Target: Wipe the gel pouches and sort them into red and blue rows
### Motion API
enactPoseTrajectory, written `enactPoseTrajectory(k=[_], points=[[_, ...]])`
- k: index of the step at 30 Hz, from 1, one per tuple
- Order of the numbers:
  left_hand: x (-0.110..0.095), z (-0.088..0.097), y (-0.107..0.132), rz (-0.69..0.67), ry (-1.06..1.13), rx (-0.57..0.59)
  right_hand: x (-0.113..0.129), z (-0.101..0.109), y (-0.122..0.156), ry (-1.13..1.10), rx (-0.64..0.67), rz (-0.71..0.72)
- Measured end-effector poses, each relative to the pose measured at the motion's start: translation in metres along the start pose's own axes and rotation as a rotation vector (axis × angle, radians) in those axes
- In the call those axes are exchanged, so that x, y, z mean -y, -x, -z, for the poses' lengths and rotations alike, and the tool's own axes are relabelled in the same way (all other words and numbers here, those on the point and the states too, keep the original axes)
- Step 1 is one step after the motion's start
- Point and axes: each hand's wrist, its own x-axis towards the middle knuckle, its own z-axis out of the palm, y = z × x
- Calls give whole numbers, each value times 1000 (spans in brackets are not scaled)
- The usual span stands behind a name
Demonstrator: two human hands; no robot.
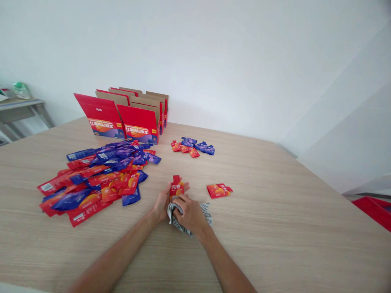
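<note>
My left hand (161,204) holds a red and orange pouch (176,187) with its tab pointing away from me. Bunched in my right hand (191,213) is a grey striped cloth (179,224), pressed against the lower part of that pouch. The cloth and my right fingers hide the pouch's bottom end. To the right of my hands, a single red pouch (219,190) lies flat on the table. A large heap of red and blue pouches (104,175) spreads out to the left.
Open red cardboard boxes (139,124) stand in rows at the back left of the wooden table (275,228). A small group of blue and red pouches (192,146) lies farther back, near the white wall. Something red (372,211) shows at the right edge.
</note>
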Motion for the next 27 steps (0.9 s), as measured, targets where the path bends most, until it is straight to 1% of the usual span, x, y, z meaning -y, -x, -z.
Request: enactPoseTrajectory(k=[2, 5, 6, 8, 11, 13, 15, 16, 17, 19, 20, 22, 24, 25, 26, 27], points=[[-4, 1, -1, -72, -51, -47, 2, 0, 0, -13, 39, 35], [-12, 0, 0, -153, -184, -109, 2, 3, 1, -52, 36, 62], [-17, 0, 1, -203, -250, -122, 1, 3, 2, -63, 27, 66], [-32, 2, 2, -357, -426, -154, -2, 2, 2, -75, 6, 64], [-67, 9, 1, -597, -806, -245, -7, -4, 1, -83, -25, 45], [-97, 15, -2, -735, -1142, -310, -11, -8, 0, -91, -42, 28], [-131, 21, -5, -909, -1502, -388, -13, -11, -2, -92, -51, 9], [-147, 25, -7, -948, -1663, -434, -14, -11, -2, -90, -51, -1], [-164, 29, -10, -949, -1802, -498, -14, -12, -3, -87, -47, -9], [-196, 39, -14, -851, -2004, -652, -14, -12, -3, -78, -37, -20], [-212, 46, -16, -774, -2066, -738, -14, -12, -4, -73, -31, -20], [-240, 62, -21, -579, -2154, -839, -13, -11, -4, -64, -21, -15], [-265, 80, -26, -398, -2178, -867, -12, -10, -4, -52, -8, -13], [-275, 89, -28, -369, -2171, -866, -11, -9, -5, -45, 0, -14], [-284, 97, -29, -361, -2166, -835, -10, -8, -5, -39, 8, -17], [-291, 104, -31, -377, -2160, -774, -10, -7, -5, -34, 14, -18]])
